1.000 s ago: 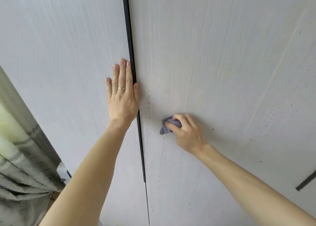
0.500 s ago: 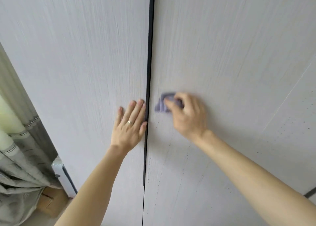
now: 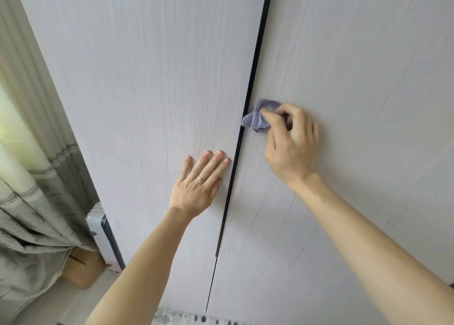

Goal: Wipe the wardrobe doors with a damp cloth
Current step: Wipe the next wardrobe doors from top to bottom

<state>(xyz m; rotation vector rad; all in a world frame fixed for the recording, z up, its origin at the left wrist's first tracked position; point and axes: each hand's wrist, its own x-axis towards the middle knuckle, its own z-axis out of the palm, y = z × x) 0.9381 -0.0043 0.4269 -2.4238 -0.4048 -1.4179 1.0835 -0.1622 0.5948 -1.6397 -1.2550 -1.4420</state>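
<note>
Your right hand (image 3: 291, 150) pinches the purple cloth (image 3: 256, 119) just above your flat left hand (image 3: 197, 187), so its corner may snag the door gap (image 3: 255, 61).

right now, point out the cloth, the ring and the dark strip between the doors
cloth (image 3: 255, 120), head view, on the purple fold left uncovered
ring (image 3: 201, 177), head view, on the top of the silver band
dark strip (image 3: 257, 54), head view, on its upper stretch above the cloth

I saw a grey curtain (image 3: 32, 201) hanging on my left. Under it sat a brown box (image 3: 81, 268), next to a white thing (image 3: 97, 222) (ribbed, dark on one side).
</note>
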